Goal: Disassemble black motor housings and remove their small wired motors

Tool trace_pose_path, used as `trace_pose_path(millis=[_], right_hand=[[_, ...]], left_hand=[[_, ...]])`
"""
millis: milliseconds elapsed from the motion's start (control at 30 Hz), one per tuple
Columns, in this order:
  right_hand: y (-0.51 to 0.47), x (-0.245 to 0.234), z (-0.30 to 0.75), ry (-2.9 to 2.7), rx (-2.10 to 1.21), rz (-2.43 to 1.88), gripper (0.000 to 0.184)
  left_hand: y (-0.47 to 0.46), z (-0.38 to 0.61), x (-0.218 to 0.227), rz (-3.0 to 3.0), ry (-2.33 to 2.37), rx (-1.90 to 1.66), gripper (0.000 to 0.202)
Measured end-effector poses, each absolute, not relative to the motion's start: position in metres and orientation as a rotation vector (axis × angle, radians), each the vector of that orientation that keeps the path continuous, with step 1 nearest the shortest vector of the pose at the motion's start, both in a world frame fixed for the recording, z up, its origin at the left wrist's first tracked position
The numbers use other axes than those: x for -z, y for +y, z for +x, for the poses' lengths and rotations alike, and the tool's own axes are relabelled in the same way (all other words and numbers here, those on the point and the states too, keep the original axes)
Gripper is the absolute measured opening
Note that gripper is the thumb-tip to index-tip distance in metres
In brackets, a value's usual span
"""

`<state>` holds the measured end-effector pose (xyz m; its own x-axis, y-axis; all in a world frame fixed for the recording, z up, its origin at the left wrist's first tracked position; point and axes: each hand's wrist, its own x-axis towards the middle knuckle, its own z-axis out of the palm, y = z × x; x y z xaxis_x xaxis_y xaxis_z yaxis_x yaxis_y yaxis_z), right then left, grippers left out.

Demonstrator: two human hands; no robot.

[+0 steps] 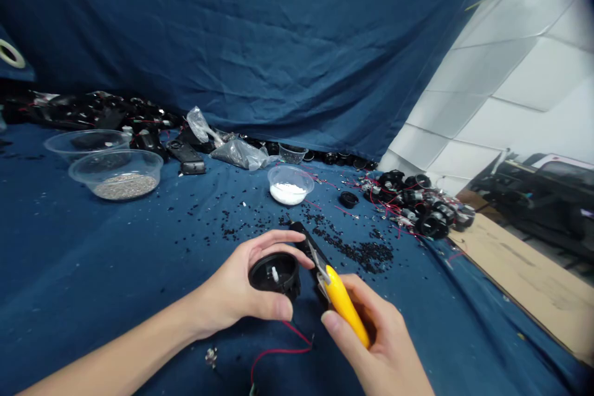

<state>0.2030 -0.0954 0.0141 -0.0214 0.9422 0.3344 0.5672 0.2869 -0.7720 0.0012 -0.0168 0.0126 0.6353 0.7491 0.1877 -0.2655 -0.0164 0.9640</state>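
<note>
Two bare hands work close together over a blue cloth [93, 247]. The left hand [227, 284] curls its fingers round a round black plastic housing [262, 275], gripping it firmly with the thumb across the near side, and a small white part [275, 273] shows inside. The right hand [371, 340] is closed around a yellow-handled cutter [343, 303], its metal blade [318, 266] just beside the housing and against a narrow black piece [304, 240]. Whether the blade is biting into anything, I can't tell from here.

A red wire [283, 351] trails across the cloth below the hands, and loose black granules [357, 250] lie scattered just ahead of them. Farther off sit a tub of white granules [288, 193], a tub of grey grit [125, 187] and a heap of black housings with red wires [413, 204].

The danger is plain enough: push too hard on that slick plastic and the blade could skid straight into the left fingertips, so close beside it. A careless tug could also snag the red wire, pulling the work out of line.
</note>
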Motion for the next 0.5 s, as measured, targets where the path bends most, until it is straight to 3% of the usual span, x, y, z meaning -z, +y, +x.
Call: trace_pose_path(millis=[200,500], right_hand=[[-0.092,-0.018,0.195,-1.563,-0.749,-1.276,0.012],[-0.085,-0.008,0.192,-1.672,-0.730,-0.972,0.021]], left_hand=[[-0.023,0.005,-0.011,1.367,0.358,-0.705,0.106],[-0.024,0.004,-0.014,1.344,0.327,-0.680,0.108]])
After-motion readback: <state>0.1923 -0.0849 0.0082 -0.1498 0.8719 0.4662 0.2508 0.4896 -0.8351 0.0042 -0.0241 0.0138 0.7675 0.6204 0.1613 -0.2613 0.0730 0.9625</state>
